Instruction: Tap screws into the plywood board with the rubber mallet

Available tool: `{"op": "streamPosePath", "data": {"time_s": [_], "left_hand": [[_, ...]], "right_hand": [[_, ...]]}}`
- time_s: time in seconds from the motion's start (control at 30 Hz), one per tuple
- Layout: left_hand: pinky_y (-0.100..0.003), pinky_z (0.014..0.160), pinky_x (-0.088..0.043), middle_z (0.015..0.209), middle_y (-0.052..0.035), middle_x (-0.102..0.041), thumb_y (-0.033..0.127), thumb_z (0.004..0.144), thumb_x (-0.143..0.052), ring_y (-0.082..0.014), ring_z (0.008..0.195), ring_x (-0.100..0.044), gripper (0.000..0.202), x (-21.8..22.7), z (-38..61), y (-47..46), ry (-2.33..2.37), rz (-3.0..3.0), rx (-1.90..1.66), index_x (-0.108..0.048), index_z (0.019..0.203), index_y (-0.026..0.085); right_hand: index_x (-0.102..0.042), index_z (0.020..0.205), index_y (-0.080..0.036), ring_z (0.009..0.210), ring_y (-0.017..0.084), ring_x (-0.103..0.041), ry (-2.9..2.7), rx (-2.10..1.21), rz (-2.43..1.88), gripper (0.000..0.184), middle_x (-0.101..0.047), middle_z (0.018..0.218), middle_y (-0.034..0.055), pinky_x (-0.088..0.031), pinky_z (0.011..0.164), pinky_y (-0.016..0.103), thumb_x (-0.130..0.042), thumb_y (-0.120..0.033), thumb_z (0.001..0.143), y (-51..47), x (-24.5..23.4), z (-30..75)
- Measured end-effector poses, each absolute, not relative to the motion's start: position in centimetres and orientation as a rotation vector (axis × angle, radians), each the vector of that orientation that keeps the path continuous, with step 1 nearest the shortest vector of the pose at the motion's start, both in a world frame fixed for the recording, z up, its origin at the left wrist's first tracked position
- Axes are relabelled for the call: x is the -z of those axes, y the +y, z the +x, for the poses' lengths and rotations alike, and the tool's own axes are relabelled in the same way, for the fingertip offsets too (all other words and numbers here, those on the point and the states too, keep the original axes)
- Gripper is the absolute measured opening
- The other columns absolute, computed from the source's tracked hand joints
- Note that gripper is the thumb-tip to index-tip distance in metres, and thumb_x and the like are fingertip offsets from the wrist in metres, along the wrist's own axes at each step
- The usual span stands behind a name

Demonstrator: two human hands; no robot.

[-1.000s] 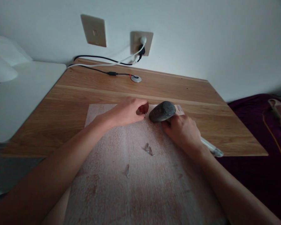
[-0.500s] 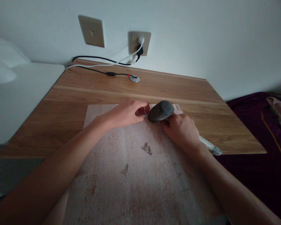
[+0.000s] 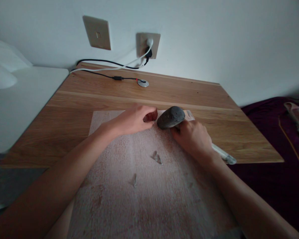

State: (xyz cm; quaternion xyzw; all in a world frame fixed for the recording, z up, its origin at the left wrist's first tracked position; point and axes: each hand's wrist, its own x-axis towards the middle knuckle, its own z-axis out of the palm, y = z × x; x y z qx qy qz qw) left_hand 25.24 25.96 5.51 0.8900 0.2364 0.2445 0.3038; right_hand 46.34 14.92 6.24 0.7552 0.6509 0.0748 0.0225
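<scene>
Left hand (image 3: 133, 121) pinches what seems a nail (image 3: 153, 121); right hand (image 3: 193, 139), at its 3 o'clock, is closed around the mallet (image 3: 171, 117) near its head. Better tap gently first

I see a dark grey, faintly speckled head on the hammer (image 3: 171, 117) just above the right hand (image 3: 193, 139), and a pale whitish handle behind that hand. Under both hands the board (image 3: 139, 192) is pinkish white, mottled with reddish streaks. The nails (image 3: 157, 157) below the left hand (image 3: 137, 119) are silvery grey. Beyond the hands the counter (image 3: 89, 96) is warm brown with long grain lines, crossed by black and white cables (image 3: 117, 78). Right of the right hand, the bed (image 3: 271, 172) is deep purple.
</scene>
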Motion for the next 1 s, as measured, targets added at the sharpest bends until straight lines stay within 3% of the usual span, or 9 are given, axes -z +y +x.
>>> {"op": "streamPosePath", "data": {"time_s": [0.67, 1.0], "left_hand": [[-0.028, 0.070, -0.045, 0.083, -0.0027, -0.076, 0.016, 0.089, -0.076, -0.0158, 0.075, -0.068, 0.005, -5.13, 25.20, 25.92, 0.630, 2.401, -0.644, -0.071, 0.087, 0.016], [-0.027, 0.071, -0.045, 0.083, -0.0022, -0.077, 0.014, 0.089, -0.078, -0.0148, 0.076, -0.068, 0.006, -5.27, 25.27, 25.81, 0.624, 2.392, -0.661, -0.072, 0.087, 0.015]], "right_hand": [[-0.081, 0.112, -0.014, 0.063, 0.026, -0.066, 2.015, -0.234, 2.347, 0.042, -0.078, 0.088, 0.0184, -0.039, 0.059, 0.036, -0.048, -0.036, 0.099, 14.85, -6.26, 46.33], [-0.080, 0.112, -0.014, 0.066, 0.029, -0.070, 2.002, -0.226, 2.357, 0.039, -0.079, 0.088, 0.0183, -0.041, 0.059, 0.037, -0.050, -0.035, 0.099, 14.84, -6.25, 46.26]]}}
